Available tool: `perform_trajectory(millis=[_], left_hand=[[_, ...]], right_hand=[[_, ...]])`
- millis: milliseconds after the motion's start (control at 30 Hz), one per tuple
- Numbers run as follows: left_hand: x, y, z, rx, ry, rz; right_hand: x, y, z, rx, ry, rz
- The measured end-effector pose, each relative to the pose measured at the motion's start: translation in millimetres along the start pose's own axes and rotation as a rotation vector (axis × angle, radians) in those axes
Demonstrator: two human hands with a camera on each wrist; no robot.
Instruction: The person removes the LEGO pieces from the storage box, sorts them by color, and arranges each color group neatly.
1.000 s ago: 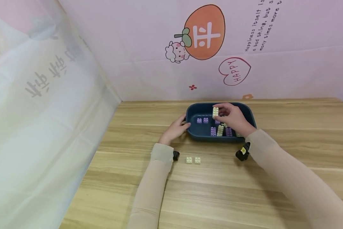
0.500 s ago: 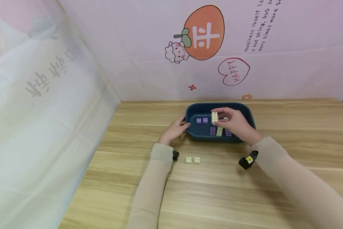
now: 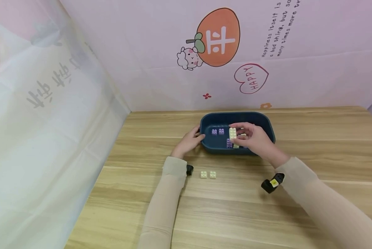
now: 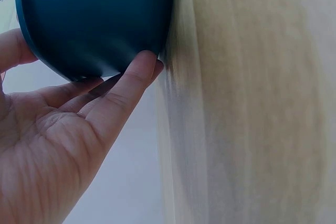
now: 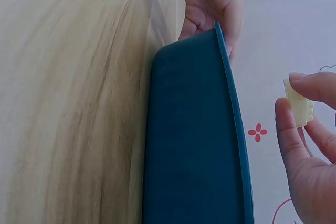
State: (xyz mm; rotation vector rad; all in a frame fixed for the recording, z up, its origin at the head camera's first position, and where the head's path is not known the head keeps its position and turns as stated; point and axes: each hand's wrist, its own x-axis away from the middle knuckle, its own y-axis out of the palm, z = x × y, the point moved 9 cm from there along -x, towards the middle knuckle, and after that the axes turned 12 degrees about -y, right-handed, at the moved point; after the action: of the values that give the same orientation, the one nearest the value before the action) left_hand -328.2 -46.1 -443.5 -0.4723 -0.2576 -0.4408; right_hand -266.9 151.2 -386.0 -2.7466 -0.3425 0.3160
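In the head view my right hand (image 3: pixel 258 141) pinches a cream toy brick (image 3: pixel 232 133) with rows of studs, held above the dark blue tray (image 3: pixel 215 150). The right wrist view has this cream brick (image 5: pixel 297 109) between thumb and fingertips, higher than the tray rim. My left hand (image 3: pixel 187 142) holds the tray's left end; in the left wrist view its fingers (image 4: pixel 123 90) press the outer wall, with the thumb at the rim. Inside the tray lie two small purple bricks (image 3: pixel 218 131) and a longer purple brick (image 3: pixel 229 143). My right hand partly covers other bricks.
Two small cream bricks (image 3: pixel 208 175) lie side by side on the wooden table (image 3: pixel 229 207) in front of the tray. A printed cloth (image 3: pixel 161 76) hangs behind the table, and a white cloth (image 3: pixel 49 138) hangs on the left.
My right hand has come slightly toward me and lower with the cream brick, now covering more of the front bricks. My left hand stays at the tray's end.
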Motion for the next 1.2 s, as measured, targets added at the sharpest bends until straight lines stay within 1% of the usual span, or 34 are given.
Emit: perform_trajectory(millis=[133, 267, 333, 433, 633, 733, 767, 933, 967, 1000, 1200], left_hand=[[0.3, -0.5, -0.1, -0.002, 0.006, 0.001], [1.5, 1.0, 0.6, -0.027, 0.008, 0.004], [1.8, 1.7, -0.1, -0.034, 0.001, 0.006], [0.8, 1.3, -2.6, -0.018, -0.016, 0.005], [-1.9, -0.2, -1.8, -0.012, -0.01, 0.014], [-1.8, -0.6, -0.1, -0.014, 0.003, 0.013], [1.7, -0.8, 3.6, -0.012, -0.004, 0.002], [2.4, -1.1, 4.3, -0.008, -0.002, -0.007], [2.4, -1.4, 4.1, -0.009, -0.002, -0.007], [-1.1, -1.5, 0.9, -0.008, 0.008, 0.004], [-0.7, -0.4, 1.0, -0.011, 0.011, 0.0]], right_hand=[[4, 2, -1, -0.004, 0.004, -0.001], [10, 3, 0, 0.022, -0.009, -0.005], [12, 5, 1, 0.02, -0.023, -0.006], [16, 9, 0, 0.009, -0.043, -0.006], [25, 17, -5, 0.009, -0.091, -0.007], [31, 23, -7, -0.005, -0.105, -0.014], [33, 26, -8, -0.016, -0.11, -0.017], [43, 40, -9, -0.042, -0.129, -0.036], [44, 42, -8, -0.036, -0.13, -0.041], [46, 45, -8, -0.029, -0.132, -0.046], [54, 58, 4, 0.039, -0.103, -0.072]])
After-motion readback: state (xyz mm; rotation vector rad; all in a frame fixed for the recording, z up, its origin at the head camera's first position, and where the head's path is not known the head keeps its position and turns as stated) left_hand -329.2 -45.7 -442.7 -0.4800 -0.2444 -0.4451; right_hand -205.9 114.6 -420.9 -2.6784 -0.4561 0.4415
